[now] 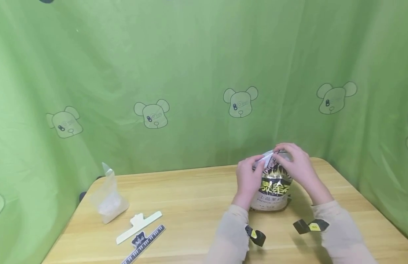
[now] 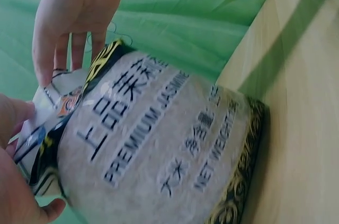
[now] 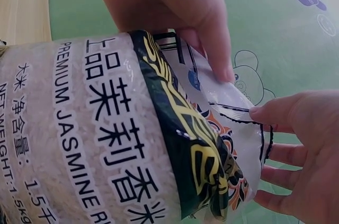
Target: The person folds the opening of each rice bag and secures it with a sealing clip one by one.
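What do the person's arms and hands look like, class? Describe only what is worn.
The left hand and right hand wear no gloves. Both arms have pale beige sleeves. From each sleeve juts a black band with a yellow patch; its print is too small to read.

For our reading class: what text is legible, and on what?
Rice bag: "上品茉莉香米"
Bag: "PREMIUM JASMINE RI…"
Bag: "大米 净含量:1.5千…"
Bag: "NET WEIGHT:1.5kg"
Too small or blurred: curtain, piano-key clip, wristbands, bag's other print.
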Demonstrator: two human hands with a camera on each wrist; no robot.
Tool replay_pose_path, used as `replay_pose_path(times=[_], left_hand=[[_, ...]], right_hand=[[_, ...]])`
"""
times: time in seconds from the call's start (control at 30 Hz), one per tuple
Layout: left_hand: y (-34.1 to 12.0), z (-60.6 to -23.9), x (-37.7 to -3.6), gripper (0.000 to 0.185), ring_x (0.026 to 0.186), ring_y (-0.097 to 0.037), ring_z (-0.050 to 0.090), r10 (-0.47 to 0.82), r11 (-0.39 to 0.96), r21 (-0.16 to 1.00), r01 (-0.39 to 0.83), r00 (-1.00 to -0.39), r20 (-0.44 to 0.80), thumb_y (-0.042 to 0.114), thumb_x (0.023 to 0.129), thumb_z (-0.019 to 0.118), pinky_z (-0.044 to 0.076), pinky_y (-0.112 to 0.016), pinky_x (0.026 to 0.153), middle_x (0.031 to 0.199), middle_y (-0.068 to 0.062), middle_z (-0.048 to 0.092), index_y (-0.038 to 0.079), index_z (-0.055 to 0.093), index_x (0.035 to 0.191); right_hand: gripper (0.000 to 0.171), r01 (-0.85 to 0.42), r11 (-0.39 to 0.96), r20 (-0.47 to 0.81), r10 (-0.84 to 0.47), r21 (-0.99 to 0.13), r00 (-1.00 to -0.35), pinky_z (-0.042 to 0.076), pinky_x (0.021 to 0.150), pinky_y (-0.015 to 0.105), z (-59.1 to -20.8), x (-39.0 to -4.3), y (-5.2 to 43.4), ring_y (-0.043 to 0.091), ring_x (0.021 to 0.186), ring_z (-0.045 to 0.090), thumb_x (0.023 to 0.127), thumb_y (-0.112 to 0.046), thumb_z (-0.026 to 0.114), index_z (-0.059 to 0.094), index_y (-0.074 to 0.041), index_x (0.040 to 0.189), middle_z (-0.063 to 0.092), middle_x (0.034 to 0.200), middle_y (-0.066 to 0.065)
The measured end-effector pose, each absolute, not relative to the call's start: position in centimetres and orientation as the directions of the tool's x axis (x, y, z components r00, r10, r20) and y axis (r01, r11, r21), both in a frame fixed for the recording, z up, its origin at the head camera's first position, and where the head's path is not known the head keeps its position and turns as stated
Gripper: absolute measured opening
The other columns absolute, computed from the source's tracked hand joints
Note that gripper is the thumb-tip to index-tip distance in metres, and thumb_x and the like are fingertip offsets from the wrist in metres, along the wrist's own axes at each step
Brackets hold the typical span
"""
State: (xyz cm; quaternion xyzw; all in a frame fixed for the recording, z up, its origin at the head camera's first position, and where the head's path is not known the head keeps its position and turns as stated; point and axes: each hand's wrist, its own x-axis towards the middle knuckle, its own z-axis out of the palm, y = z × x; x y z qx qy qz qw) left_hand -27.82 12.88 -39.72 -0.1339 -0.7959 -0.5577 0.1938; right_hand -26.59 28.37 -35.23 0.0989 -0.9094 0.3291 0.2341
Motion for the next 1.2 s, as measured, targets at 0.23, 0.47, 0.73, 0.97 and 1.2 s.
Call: replay_pose_path(times=[0.23,0.47,0.73,0.97,1.2], left_hand=[[13.8,-39.0,-27.8,0.02,0.1,-0.006,0.055,-0.03,0.452,0.775,0.442,-0.861,0.508,0.037,0.093,0.063,0.037,-0.034,0.096,0.104,0.013,0.073,0.027,0.072,0.107],[14.2,-38.5,-27.8,0.018,0.094,-0.003,0.053,-0.048,0.509,0.732,0.452,-0.835,0.549,0.039,0.091,0.064,0.034,-0.036,0.1,0.097,0.015,0.073,0.027,0.073,0.102],[13.8,-39.2,-28.0,0.016,0.097,-0.005,0.056,-0.102,0.444,0.799,0.405,-0.863,0.494,0.036,0.091,0.065,0.037,-0.034,0.098,0.099,0.012,0.074,0.025,0.073,0.1],[13.2,-39.8,-27.9,0.015,0.096,-0.006,0.056,-0.139,0.403,0.825,0.396,-0.864,0.483,0.034,0.09,0.066,0.039,-0.036,0.098,0.098,0.01,0.075,0.022,0.074,0.097],[12.3,-40.0,-28.3,0.014,0.093,-0.008,0.056,-0.147,0.352,0.854,0.383,-0.878,0.455,0.032,0.088,0.069,0.043,-0.032,0.09,0.095,0.006,0.075,0.02,0.075,0.094]], right_hand=[[0.026,-0.348,0.761,0.506,-0.03,-0.548,-0.862,0.03,0.1,0.072,-35.4,-26.6,28.3,0.048,0.123,0.047,0.095,-0.022,0.062,0.063,-0.001,0.11,0.055,0.13,0.028],[0.025,-0.353,0.766,0.521,-0.027,-0.537,-0.853,0.032,0.101,0.07,-35.4,-26.8,28.2,0.047,0.122,0.048,0.095,-0.021,0.063,0.063,-0.001,0.109,0.057,0.128,0.027],[0.02,-0.353,0.762,0.525,-0.02,-0.543,-0.851,0.034,0.101,0.069,-35.5,-26.8,27.9,0.046,0.12,0.05,0.094,-0.018,0.064,0.064,-0.002,0.104,0.058,0.127,0.027],[0.018,-0.347,0.761,0.521,-0.015,-0.548,-0.854,0.034,0.101,0.07,-35.3,-26.5,27.9,0.046,0.121,0.05,0.093,-0.018,0.064,0.064,-0.002,0.102,0.058,0.127,0.027],[0.021,-0.329,0.762,0.501,-0.006,-0.558,-0.865,0.033,0.1,0.071,-35.1,-26.3,27.9,0.047,0.121,0.049,0.095,-0.02,0.062,0.064,-0.002,0.104,0.056,0.128,0.027]])
